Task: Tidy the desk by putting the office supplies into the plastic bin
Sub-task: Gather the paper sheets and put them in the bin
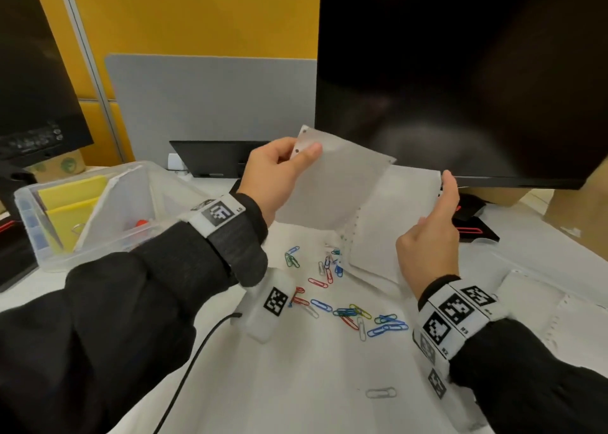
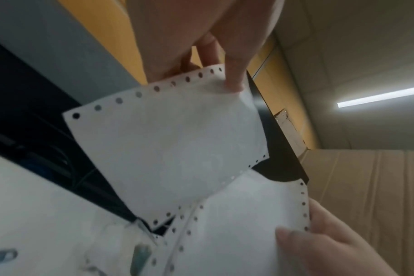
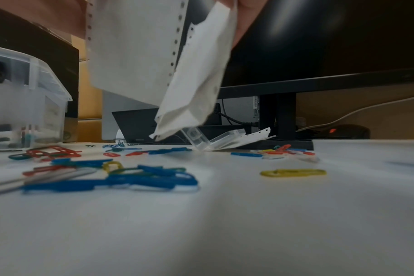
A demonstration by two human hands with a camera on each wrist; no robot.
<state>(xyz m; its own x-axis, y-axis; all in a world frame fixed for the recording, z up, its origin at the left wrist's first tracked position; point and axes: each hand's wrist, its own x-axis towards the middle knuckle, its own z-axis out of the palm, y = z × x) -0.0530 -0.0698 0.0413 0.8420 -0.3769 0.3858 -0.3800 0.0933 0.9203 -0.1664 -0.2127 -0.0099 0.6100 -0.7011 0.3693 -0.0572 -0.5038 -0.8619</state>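
My left hand (image 1: 297, 157) pinches the top corner of a white sheet of hole-edged paper (image 1: 332, 186), lifted above the desk. My right hand (image 1: 441, 203) grips the far edge of a second hole-edged sheet (image 1: 391, 223) beside it. I cannot tell whether the two sheets are joined. From the left wrist, the fingers (image 2: 234, 74) pinch the upper sheet (image 2: 168, 145), and the right hand (image 2: 331, 242) holds the lower one. Several coloured paper clips (image 1: 329, 297) lie scattered under my hands. The clear plastic bin (image 1: 49, 259) stands at the left, holding yellow and white sheets.
A big dark monitor (image 1: 460, 71) hangs over the back right, with its stand (image 3: 284, 119) behind the clips. A small clear box (image 3: 213, 139) lies near the stand. More paper (image 1: 543, 305) lies at right, a lone silver clip (image 1: 381, 393) near me, a black cable (image 1: 194, 351) at lower left.
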